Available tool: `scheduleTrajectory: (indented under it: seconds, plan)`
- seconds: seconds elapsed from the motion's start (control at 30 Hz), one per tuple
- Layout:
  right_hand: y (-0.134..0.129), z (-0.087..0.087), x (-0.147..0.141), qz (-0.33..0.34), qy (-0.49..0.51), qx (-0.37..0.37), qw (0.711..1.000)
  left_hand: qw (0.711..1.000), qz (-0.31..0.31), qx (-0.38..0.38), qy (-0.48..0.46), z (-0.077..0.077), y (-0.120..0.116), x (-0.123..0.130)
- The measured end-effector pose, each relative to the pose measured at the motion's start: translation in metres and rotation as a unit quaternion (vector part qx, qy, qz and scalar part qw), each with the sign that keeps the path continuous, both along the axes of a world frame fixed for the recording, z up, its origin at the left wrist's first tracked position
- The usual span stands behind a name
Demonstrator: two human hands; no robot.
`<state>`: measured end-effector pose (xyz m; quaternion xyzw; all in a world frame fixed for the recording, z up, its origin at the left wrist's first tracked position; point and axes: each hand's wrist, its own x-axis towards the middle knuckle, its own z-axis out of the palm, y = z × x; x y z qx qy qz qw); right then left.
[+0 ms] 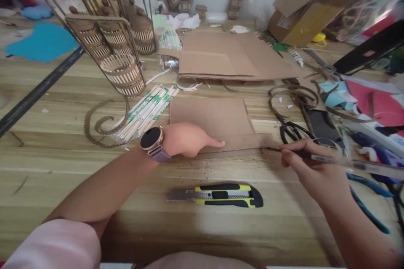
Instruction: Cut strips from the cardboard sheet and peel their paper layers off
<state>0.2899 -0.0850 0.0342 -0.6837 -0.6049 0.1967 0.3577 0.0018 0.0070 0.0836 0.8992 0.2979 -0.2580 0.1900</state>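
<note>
My left hand [186, 138], with a watch [152, 138] on its wrist, presses down on a narrow brown cardboard strip [249, 142]. One digit is stretched along the strip; the other fingers are mostly hidden. Beneath the strip lies a squarish cardboard piece [211, 111]. My right hand [315, 168] is closed around a pen [356, 165], whose dark tip reaches the strip's right end. A yellow and black utility knife [227, 196] lies in front of both hands, blade out to the left. Black-handled scissors [293, 131] rest just beyond my right hand.
Wrapped sticks [147, 111] and a curled corrugated strip [101, 128] lie to the left. Lantern-like cardboard and stick models [123, 71] stand behind them. Larger cardboard sheets [217, 56] lie farther back. Blue-handled pliers [369, 201] and coiled strips [293, 94] are at right.
</note>
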Motion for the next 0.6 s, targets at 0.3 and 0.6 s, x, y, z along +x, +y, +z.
scheduleTrajectory:
  seconds: [0.3,0.6]
  plan:
    - [-0.003,0.008,-0.084,0.178,0.035,-0.055,0.982,1.000,-0.006,-0.004,-0.007,-0.001,0.003,0.001]
    - [0.009,0.014,-0.124,0.249,0.046,-0.077,0.964,0.998,-0.026,-0.029,-0.045,0.000,0.006,0.000]
